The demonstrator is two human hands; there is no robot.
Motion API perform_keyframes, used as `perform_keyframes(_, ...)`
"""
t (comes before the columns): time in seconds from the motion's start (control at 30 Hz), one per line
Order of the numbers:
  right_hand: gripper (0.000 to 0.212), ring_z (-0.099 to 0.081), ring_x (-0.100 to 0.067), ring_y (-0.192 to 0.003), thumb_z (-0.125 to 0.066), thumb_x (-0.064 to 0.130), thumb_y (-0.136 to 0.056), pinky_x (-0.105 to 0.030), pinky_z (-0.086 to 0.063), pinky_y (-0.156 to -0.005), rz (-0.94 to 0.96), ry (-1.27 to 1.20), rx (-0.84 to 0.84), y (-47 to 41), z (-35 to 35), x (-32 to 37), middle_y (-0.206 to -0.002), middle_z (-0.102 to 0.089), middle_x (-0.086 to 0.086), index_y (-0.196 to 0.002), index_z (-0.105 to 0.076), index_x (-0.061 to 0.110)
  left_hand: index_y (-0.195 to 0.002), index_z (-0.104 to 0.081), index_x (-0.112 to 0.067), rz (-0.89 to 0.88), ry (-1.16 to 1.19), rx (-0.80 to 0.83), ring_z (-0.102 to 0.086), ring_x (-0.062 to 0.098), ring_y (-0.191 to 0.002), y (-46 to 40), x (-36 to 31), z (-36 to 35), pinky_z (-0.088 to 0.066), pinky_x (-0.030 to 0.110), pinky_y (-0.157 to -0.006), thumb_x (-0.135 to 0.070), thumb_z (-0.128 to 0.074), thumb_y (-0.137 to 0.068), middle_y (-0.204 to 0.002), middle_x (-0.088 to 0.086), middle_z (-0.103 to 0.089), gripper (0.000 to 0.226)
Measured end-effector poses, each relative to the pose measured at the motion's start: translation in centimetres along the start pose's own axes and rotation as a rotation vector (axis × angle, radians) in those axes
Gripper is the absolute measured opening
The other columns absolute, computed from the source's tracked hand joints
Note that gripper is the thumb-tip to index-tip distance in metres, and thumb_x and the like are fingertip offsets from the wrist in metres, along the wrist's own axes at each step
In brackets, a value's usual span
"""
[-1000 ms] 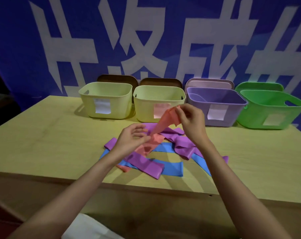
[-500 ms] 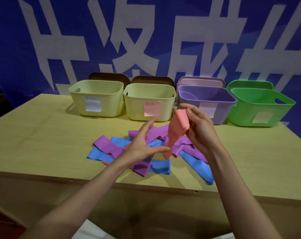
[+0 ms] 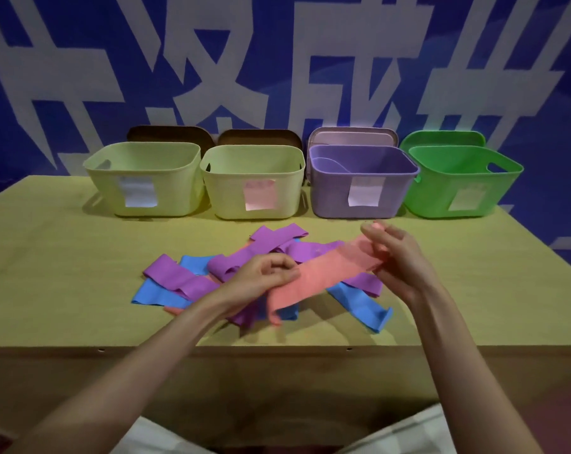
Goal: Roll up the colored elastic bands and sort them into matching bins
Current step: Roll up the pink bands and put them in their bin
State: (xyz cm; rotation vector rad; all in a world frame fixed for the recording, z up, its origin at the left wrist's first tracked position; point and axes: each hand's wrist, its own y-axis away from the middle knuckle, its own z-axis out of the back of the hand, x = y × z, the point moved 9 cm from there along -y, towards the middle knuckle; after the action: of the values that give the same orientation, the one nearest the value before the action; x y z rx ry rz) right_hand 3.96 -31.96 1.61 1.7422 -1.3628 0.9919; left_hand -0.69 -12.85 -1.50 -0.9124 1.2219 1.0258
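— Where's our pink band (image 3: 323, 276)?
— Lifted above the bench (image 3: 64, 273), stretched flat over the purple and blue bands (image 3: 179, 280). Our left hand (image 3: 261, 280) pinches its near end, our right hand (image 3: 398, 253) grips the far end.

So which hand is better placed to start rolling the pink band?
Probably the right hand: it pinches the pink band at its far end, raised clear of the pile, while the left hand grips mid-length and can feed the strip.
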Motion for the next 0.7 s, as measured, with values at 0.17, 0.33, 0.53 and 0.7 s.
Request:
perform_keyframes(0.17, 0.03, -0.064, -0.015, -0.067, -0.065, -0.007, -0.081, -0.025, -0.055, -0.061, -0.009, 0.201, -0.076, 0.3, 3.3, -0.8, -0.081, -0.062, -0.008, -0.105, -0.054, 0.007, -0.09, -0.07, -0.014, 0.173, -0.179, 0.04, -0.052, 0.006, -0.072, 0.2, 1.6, 1.4, -0.037, 0.014, -0.058, -0.028, -0.067, -0.084, -0.081, 0.001, -0.063, 0.015)
perform_keyframes(0.33, 0.029, -0.066, -0.016, -0.079, -0.063, -0.004, -0.084, -0.028, -0.056, -0.071, -0.039, 0.231, -0.146, 0.3, 6.4, -1.1, -0.097, -0.064, -0.012, -0.11, -0.059, 0.007, -0.095, -0.071, -0.006, 0.31, -0.136, 0.084, -0.058, 0.013, -0.08, 1.0, 3.6, 2.7, -0.043, 0.023, -0.072, -0.031, -0.08, -0.074, -0.088, 0.006, -0.067, 0.034)
perform_keyframes(0.53, 0.022, -0.064, -0.014, -0.072, -0.055, -0.007, -0.089, -0.022, -0.057, -0.062, -0.073, 0.176, -0.246, 0.9, 8.7, -1.7, -0.09, -0.063, -0.011, -0.106, -0.06, 0.005, -0.102, -0.064, 0.001, 0.359, 0.197, -0.116, -0.054, 0.014, -0.072, 0.7, 4.5, 4.7, -0.051, 0.018, -0.062, -0.007, -0.07, -0.075, -0.082, 0.01, -0.06, 0.029)
perform_keyframes(0.7, 0.015, -0.066, -0.012, -0.066, -0.05, -0.001, -0.095, -0.021, -0.056, -0.06, -0.093, 0.241, -0.223, 1.1, 9.9, -2.0, -0.082, -0.064, -0.013, -0.102, -0.062, -0.003, -0.099, -0.063, -0.004, 0.311, 0.28, -0.392, -0.062, 0.016, -0.072, 0.1, 4.4, 7.5, -0.057, 0.023, -0.06, 0.004, -0.061, -0.085, -0.081, 0.012, -0.064, 0.016)
